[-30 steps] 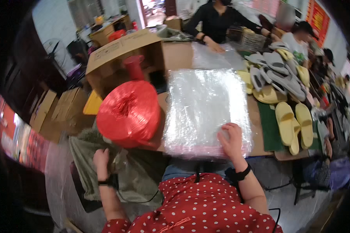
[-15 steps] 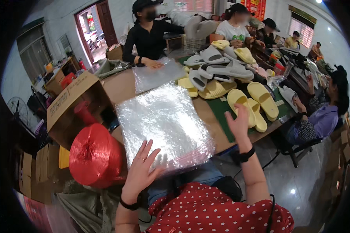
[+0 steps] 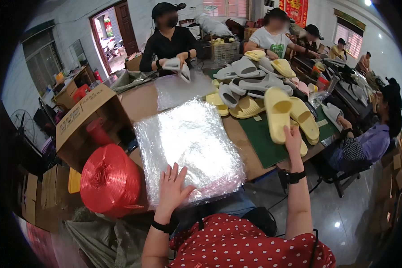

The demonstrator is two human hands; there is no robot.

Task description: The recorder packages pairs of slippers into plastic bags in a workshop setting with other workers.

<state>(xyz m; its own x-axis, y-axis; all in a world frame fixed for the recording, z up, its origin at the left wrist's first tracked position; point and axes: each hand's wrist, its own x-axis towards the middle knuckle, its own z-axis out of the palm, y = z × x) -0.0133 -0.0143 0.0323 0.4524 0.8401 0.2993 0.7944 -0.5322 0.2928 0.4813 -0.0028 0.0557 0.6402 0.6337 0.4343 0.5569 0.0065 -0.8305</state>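
Head view: right hand (image 3: 293, 138) fingers (image 3: 294, 130) touching yellow slipper (image 3: 277, 114).

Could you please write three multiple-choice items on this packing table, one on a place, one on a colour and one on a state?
1. Where does the left hand rest?
A. on the stack of clear plastic bags
B. on the cardboard box
C. on the green mat

2. What colour is the slipper that the right hand touches?
A. grey
B. pale yellow
C. red

3. How is the left hand?
A. clenched in a fist
B. pinching a bag
C. flat, with fingers spread

Answers:
1. A, since the palm lies on the near edge of the shiny stack, beside the red spool of twine.
2. B, since the fingers reach the near end of a yellow slipper on the green mat.
3. C, since all the fingers lie splayed on the plastic and grip nothing.
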